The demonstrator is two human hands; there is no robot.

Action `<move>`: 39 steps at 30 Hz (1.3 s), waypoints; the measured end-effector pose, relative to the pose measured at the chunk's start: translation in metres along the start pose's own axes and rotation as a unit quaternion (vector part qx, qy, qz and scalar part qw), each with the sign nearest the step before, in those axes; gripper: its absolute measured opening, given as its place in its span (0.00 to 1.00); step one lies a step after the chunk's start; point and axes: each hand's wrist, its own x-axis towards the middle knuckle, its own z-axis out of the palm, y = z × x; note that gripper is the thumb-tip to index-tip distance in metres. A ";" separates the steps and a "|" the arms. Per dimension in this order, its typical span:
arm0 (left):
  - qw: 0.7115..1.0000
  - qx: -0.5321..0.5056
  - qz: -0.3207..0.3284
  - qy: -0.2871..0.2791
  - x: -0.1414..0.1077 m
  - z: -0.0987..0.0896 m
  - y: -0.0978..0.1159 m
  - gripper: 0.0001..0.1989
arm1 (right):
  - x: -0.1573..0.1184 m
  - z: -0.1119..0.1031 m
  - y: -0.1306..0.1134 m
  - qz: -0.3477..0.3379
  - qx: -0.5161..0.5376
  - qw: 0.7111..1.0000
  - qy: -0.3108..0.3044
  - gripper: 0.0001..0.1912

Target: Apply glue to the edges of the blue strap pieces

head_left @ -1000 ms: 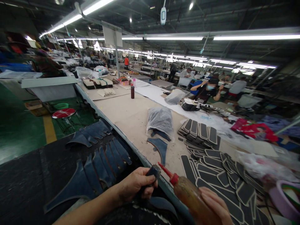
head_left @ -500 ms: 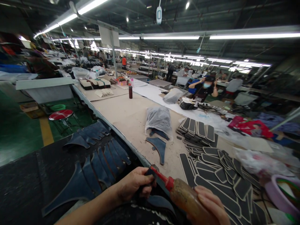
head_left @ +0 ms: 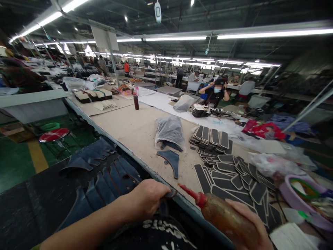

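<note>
My left hand [head_left: 149,198] is closed round a dark blue leather piece [head_left: 170,193], of which only a small end shows past the fingers. In my right hand [head_left: 251,222], at the lower right, is an amber glue bottle [head_left: 226,215] with a red nozzle. The nozzle tip points toward the left hand and stands a little apart from the held piece. On the dark surface to the left lie overlapping blue leather pieces [head_left: 97,189]. One more curved blue piece [head_left: 170,161] rests on the table [head_left: 122,126], just in front of a plastic bag [head_left: 170,132].
Black pads with pale edges [head_left: 223,187] are heaped at the right. Beyond them stands a purple basket [head_left: 287,194]. A dark red bottle [head_left: 136,101] is farther back on the table. A red stool [head_left: 54,134] is at the left. Across the table, a person [head_left: 215,92] has raised arms.
The view has turned to the right. The bottle's nozzle has drawn away from the held leather piece, and my left hand has rolled so its back shows more.
</note>
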 end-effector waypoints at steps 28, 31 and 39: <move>0.940 0.313 0.123 0.063 0.007 -0.008 -0.005 0.10 | 0.007 0.002 0.019 -0.028 0.003 0.999 -0.040 0.21; 0.937 0.318 0.132 0.059 0.007 -0.006 -0.005 0.10 | 0.003 0.005 0.024 0.021 0.040 0.999 -0.017 0.22; 0.934 0.323 0.140 0.061 0.007 -0.003 -0.009 0.11 | 0.003 0.019 0.017 -0.004 0.075 0.995 -0.071 0.20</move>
